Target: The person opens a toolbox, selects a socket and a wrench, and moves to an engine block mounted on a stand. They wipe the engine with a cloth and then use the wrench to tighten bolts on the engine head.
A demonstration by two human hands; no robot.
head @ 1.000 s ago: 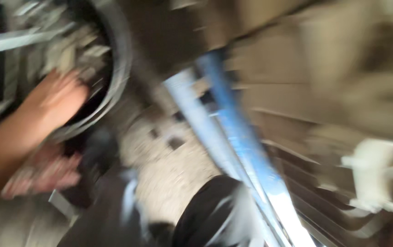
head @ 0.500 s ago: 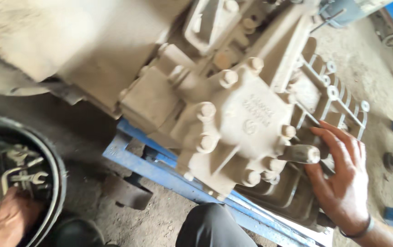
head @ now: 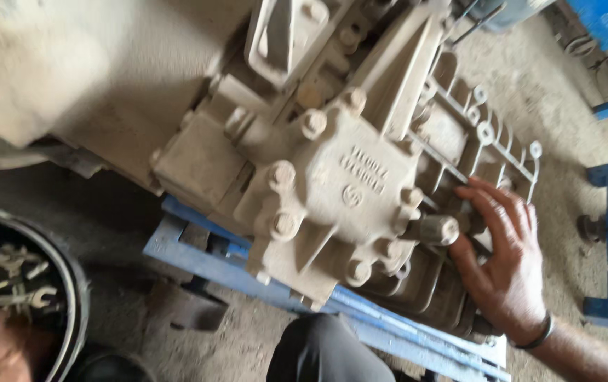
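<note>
The fingers [head: 502,212] of the right hand [head: 506,265] are spread wide and lie flat on the ribbed side of the gearbox [head: 332,184], just beside its short round shaft [head: 435,230]; they pinch nothing. The gearbox rests on a blue frame [head: 198,255]. The left hand [head: 7,350] reaches into a tub [head: 70,290] of wrenches left of the gearbox; its fingers are hidden, so their spread cannot be told. Against half a second ago, both hands sit in much the same places, with the gearbox closer.
</note>
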